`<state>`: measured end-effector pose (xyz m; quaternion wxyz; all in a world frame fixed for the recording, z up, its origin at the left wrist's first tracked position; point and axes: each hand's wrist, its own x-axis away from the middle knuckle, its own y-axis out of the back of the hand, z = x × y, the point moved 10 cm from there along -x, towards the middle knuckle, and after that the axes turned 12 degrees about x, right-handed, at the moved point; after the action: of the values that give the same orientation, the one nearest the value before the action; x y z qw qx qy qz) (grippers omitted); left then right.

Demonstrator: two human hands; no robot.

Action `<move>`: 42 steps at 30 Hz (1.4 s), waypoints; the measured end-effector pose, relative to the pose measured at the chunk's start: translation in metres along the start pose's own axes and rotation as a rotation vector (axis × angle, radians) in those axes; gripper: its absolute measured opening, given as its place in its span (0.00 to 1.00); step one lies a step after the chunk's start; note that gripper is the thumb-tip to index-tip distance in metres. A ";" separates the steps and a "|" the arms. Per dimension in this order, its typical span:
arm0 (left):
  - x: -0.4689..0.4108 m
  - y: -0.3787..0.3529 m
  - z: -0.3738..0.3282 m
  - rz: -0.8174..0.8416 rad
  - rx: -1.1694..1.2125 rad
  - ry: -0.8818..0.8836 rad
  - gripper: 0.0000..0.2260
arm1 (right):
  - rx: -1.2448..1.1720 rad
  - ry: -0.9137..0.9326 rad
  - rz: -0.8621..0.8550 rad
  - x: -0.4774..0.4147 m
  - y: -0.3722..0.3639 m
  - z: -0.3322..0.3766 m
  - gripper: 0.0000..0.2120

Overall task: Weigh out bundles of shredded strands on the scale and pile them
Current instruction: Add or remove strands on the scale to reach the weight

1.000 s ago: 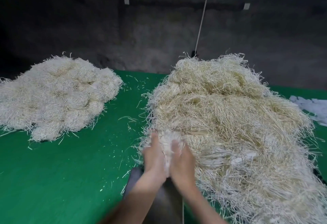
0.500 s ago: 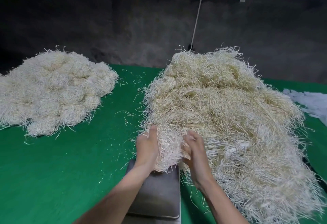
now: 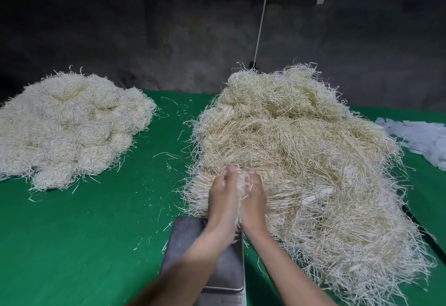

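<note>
Now we hold a bundle of shredded strands (image 3: 243, 185) between our two hands, at the near left edge of the large heap (image 3: 301, 156) and just above the far end of the scale (image 3: 190, 243). Our left hand (image 3: 223, 199) presses against the bundle's left side with the thumb pointing up; its other fingers are hidden behind the strands. Our right hand (image 3: 254, 203) closes in from the other side, and its fingers (image 3: 254, 178) curl over the top of the bundle. The bundle looks pale, almost white, and it is blurred where it hangs between our palms. A few thin ends trail down toward the grey metal weighing plate.

The large heap is straw-yellow at the top and whiter near us, with long thin strips lying in loose swathes. A smaller pile (image 3: 67, 127) of lumpy, paler clumps lies well apart on the left of the green desk (image 3: 84, 245). Stray strands dot the cloth between them. White paper slips (image 3: 424, 139) lie at the right edge.
</note>
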<state>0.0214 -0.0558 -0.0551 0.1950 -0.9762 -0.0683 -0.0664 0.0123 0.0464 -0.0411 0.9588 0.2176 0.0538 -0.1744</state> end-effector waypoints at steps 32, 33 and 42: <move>-0.015 0.107 0.000 -0.257 0.168 0.151 0.44 | -0.153 -0.133 0.419 0.021 -0.070 0.005 0.12; -0.019 0.119 -0.011 -0.319 0.086 0.082 0.42 | -0.227 -0.135 0.425 0.016 -0.067 0.007 0.16; -0.038 0.125 -0.040 -0.211 -0.225 -0.110 0.26 | -0.313 -0.213 0.584 0.027 -0.104 0.036 0.24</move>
<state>-0.0002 -0.1898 -0.0705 0.0725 -0.9814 -0.1733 -0.0402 0.0013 -0.0660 -0.0549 0.9903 0.0545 -0.0849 0.0959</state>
